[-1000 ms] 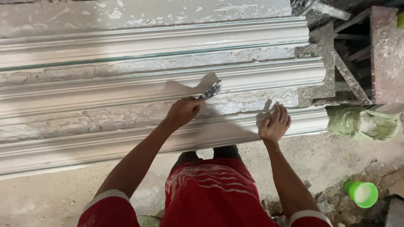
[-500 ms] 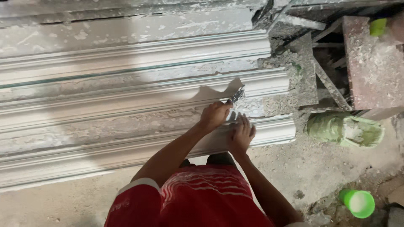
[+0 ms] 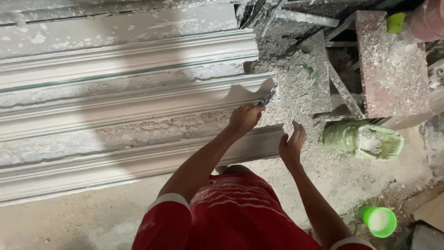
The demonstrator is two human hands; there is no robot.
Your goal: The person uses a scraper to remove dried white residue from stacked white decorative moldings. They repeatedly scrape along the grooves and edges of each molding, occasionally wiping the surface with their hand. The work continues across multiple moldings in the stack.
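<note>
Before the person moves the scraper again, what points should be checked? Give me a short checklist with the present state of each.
1. Grip on the scraper: the left hand is closed around its handle. Ok.
2. Blade at the work: its tip lies at the right end of the middle moulding. Ok.
3. Right hand away from the blade: it is open, empty, and beside the end of the near moulding. Ok.
4. Blade edge condition: too small to see. Cannot tell.
5. Ground near the feet: the green sack and green cup lie to the right, apart from the hands. Ok.
</note>
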